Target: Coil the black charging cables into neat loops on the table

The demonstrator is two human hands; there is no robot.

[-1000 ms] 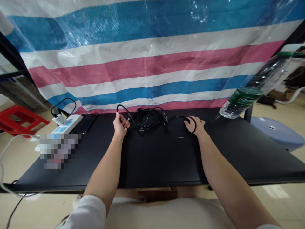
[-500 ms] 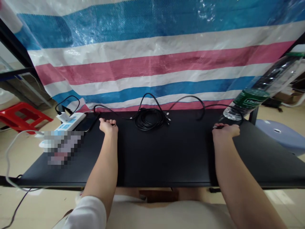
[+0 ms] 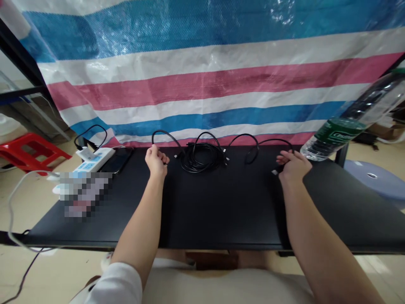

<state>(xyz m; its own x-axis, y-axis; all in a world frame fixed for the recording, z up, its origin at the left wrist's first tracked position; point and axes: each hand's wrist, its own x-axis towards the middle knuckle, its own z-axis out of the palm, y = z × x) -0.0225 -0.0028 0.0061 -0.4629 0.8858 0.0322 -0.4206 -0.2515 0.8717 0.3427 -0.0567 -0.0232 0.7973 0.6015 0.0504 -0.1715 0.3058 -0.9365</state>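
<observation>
Gripping black cable point(image 3: 171, 137) in left hand point(image 3: 157, 162), curling fingers around it into a fist. Grasping another stretch of cable with right hand point(image 3: 294, 166), bending fingers around it more loosely. Seeing pale plug point(image 3: 274, 172) just beside right fingertips, reading it as that stretch's end. Seeing coil point(image 3: 193, 161) lying on black tabletop point(image 3: 221, 207), between both hands, near striped sheet point(image 3: 202, 90). Arching off coil both ways: one hump toward left, two toward right. Not managing to tell one cable from several in there. Spotting more small plugs point(image 3: 227, 159) at coil's right edge.

Judging cable light, bendy, springy enough for holding a loop; expecting smooth jacket, maybe sliding under a weak pinch. Rating plugs as the fragile bit: favouring a grip on jacket just behind plug, avoiding sharp kinks. Suspecting snags among crossing strands. Noting bottle point(image 3: 337, 135) near right hand, phone point(image 3: 123, 160) left of left hand.
</observation>
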